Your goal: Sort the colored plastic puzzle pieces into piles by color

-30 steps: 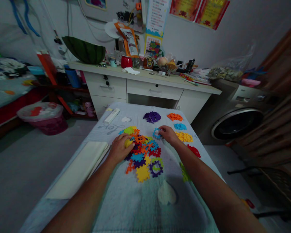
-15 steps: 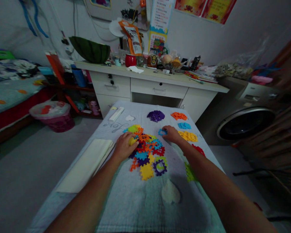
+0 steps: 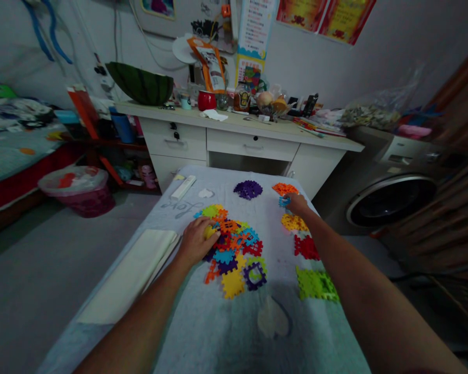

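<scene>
Right grip (image 3: pixel 296 201): fingers curled down at the blue pieces (image 3: pixel 283 201), far right; tips hidden, can't tell if one's pinched!
Left grip (image 3: pixel 196 240): closed round a yellow piece (image 3: pixel 209 232), over the mixed heap (image 3: pixel 225 255), lower layers buried.
Piles: orange pile (image 3: pixel 284 188) just beyond; red pile (image 3: pixel 306 248) nearer, partly behind the right forearm (image 3: pixel 354 270).
Counter (image 3: pixel 203 332): near edge cut off.

head view | from the person's head | forward and down | hands (image 3: pixel 197 240), table (image 3: pixel 218 337) near; desk (image 3: pixel 234 142) farther, wall (image 3: pixel 315 72) beyond
</scene>
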Available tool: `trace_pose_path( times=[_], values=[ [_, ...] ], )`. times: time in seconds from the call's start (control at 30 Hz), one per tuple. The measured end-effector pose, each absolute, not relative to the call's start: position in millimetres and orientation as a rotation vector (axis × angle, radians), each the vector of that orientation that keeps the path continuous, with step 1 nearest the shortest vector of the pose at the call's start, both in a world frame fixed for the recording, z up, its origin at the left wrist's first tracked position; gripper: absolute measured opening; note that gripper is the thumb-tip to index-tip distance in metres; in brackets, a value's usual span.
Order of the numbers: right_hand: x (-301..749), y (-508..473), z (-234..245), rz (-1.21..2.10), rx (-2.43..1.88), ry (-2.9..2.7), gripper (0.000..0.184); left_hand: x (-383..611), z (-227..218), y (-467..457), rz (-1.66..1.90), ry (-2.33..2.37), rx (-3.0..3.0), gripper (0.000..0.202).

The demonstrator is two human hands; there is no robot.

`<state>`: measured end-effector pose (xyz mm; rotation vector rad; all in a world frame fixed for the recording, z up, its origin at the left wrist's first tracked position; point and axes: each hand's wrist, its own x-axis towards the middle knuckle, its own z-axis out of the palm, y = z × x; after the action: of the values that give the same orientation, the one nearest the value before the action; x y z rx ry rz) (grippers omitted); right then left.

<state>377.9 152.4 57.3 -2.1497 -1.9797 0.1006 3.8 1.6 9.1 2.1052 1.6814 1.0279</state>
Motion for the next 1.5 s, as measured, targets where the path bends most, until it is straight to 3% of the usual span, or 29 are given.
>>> trace_pose_path(
  times=[0.23,0.37,0.53,0.67,0.77,0.83,1.2,1.4,1.5],
  values=[
    [380.6,144.8,66.2,0.044,-2.058,-1.972,0.043,3.2,9.5,1.9,1.042,1.653,2.113,0.031],
    [365.7,128.9,80.1,0.099,-1.897,-1.965,0.034,3.1,8.9,2.4,1.057,1.655,2.097,0.032],
    [321.4,78.9,83.6,0.474,-1.589,-2.288,0.03,0.8,11.4,1.9,1.075,1.673,2.086,0.033],
    [287.7,34.7,73.4,0.581,-1.427,-2.503,0.042,0.1,13.2,0.7,1.088,1.674,2.088,0.034],
    [271.9,18.1,64.1,0.531,-1.432,-2.546,0.056,1.1,12.6,-0.2,1.074,1.668,2.106,0.033],
    [266.4,14.6,60.4,0.511,-1.422,-2.555,0.055,1.8,12.2,-0.6,1.053,1.665,2.118,0.035],
    [286.5,26.0,79.6,0.646,-1.544,-2.359,0.021,1.4,10.4,1.1,1.017,1.678,2.134,0.034],
    [284.9,36.6,74.1,0.977,-1.702,-2.058,0.04,2.1,8.7,1.8,1.024,1.685,2.138,0.033],
    [282.7,41.2,79.1,0.83,-1.902,-2.117,0.042,1.9,7.4,2.1,1.033,1.671,2.145,0.033]
  ],
)
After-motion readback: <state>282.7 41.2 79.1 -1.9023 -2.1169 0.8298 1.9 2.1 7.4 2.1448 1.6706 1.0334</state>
